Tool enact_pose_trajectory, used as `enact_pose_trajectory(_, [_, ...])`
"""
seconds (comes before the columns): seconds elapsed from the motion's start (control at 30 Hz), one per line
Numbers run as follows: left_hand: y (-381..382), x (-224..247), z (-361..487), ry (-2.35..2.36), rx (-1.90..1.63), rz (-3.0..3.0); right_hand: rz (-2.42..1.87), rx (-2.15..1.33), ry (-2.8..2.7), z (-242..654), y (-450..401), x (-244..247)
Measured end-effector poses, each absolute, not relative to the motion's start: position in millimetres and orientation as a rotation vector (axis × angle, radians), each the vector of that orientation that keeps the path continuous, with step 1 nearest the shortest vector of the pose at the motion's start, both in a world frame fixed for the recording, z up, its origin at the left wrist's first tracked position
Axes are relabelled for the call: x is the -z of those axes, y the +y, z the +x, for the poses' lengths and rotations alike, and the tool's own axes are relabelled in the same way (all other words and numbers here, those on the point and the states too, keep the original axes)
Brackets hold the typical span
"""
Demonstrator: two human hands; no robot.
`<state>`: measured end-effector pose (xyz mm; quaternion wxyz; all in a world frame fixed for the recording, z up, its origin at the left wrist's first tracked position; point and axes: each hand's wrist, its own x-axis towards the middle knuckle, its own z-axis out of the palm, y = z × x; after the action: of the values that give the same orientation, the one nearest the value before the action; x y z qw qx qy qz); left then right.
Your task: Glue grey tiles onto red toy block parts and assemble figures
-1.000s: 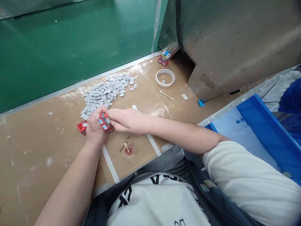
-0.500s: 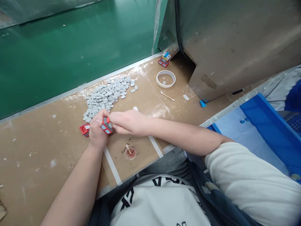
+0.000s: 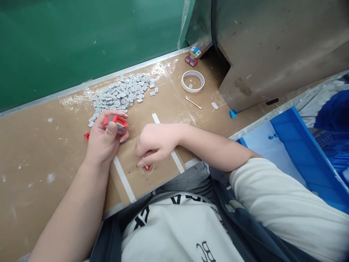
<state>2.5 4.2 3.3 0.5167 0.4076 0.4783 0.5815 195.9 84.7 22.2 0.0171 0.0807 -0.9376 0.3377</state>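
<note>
My left hand (image 3: 105, 140) is closed around a red and grey toy vehicle body (image 3: 116, 123), its hollow red side turned up. Curled over a small clear cup of red liquid (image 3: 147, 169) is my right hand (image 3: 156, 143). Its thumb and fingers come together at the cup's rim, and anything between them is hidden. A second red toy piece (image 3: 87, 136) lies on the table, partly behind my left hand. Just beyond that hand spreads a heap of small light-grey tiles (image 3: 120, 92).
A tape roll (image 3: 192, 81) and a cotton swab (image 3: 193, 102) lie on the brown table. Behind them stands a toy vehicle (image 3: 193, 56) with yellow and blue parts. A blue tray (image 3: 313, 145) is at the right. A green panel (image 3: 95, 40) borders the back.
My hands have come apart. The right has left the toy vehicle body and moved down to the cup. The left still holds the body, now turned with its hollow side up.
</note>
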Motion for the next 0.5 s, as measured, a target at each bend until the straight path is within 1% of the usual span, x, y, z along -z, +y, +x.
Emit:
enact_pose_trajectory(0.27, [4.2,-1.9,8.6,1.185,-1.403,0.939,0.268,-1.065,-2.934,191.9,75.0,-19.6])
enact_pose_trajectory(0.5, [0.2,0.0,9.3,1.395,-1.372,1.191,0.297,-1.391,-2.8,190.3,74.6,-18.4])
